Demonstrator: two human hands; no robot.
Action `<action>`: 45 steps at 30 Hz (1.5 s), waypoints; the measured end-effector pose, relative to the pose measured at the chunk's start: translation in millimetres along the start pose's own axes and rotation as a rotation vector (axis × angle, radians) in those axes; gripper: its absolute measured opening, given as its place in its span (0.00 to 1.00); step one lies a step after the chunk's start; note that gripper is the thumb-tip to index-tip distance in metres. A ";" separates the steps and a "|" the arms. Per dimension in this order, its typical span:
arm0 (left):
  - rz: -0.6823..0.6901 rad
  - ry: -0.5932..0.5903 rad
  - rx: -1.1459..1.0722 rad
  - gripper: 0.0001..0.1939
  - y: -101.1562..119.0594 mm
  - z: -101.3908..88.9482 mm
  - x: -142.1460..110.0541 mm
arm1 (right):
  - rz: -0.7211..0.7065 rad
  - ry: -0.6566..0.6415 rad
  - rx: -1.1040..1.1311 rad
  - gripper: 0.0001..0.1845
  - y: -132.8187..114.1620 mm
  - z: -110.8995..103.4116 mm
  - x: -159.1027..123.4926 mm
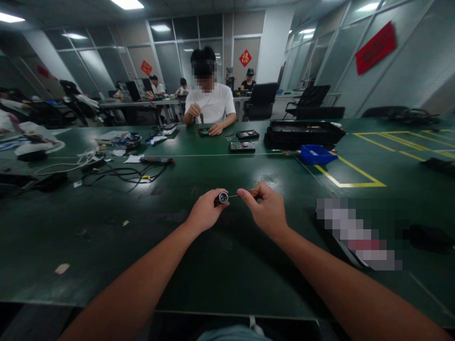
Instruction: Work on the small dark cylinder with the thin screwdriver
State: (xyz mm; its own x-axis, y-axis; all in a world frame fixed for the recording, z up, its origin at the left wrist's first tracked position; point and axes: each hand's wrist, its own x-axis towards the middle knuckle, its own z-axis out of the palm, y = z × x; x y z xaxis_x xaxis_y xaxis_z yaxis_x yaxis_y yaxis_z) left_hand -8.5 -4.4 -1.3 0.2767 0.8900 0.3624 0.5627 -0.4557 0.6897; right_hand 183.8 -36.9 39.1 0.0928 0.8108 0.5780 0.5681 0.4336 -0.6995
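Note:
My left hand [206,209] is closed round a dark cylinder [222,198] whose silvery, hollow-looking round end faces me. In my right hand [268,208] is a screwdriver [253,192] with a reddish-brown handle, gripped between thumb and fingers. Its thin metal shaft points left and its tip reaches the cylinder's side; I cannot tell whether it sits in a screw. Both hands are held above the green table [220,279], near its middle. Fingers of both hands partly hide what they hold.
Across the table a person [213,106] works on a small device. Opened drives [242,147], a black case [304,135] and a blue tray [317,155] lie ahead to the right. Cables [122,175] and an electric screwdriver [156,160] lie left. A blurred-out flat object [355,237] is beside my right forearm.

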 end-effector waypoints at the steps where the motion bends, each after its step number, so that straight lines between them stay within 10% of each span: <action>1: 0.000 -0.003 0.001 0.16 0.1 0.0 -0.1 | 0.000 0.001 0.000 0.19 0.3 0.2 -0.1; 45: -0.017 -0.019 0.021 0.16 2.0 -1.9 0.0 | -0.041 -0.078 0.003 0.11 1.7 -1.1 -1.2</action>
State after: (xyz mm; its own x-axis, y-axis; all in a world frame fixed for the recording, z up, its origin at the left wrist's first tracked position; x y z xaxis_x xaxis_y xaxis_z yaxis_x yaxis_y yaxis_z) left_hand -8.8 -5.3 1.2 0.2821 0.8977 0.3386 0.5833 -0.4407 0.6823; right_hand 185.5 -37.5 37.6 0.0054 0.8204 0.5718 0.5680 0.4681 -0.6770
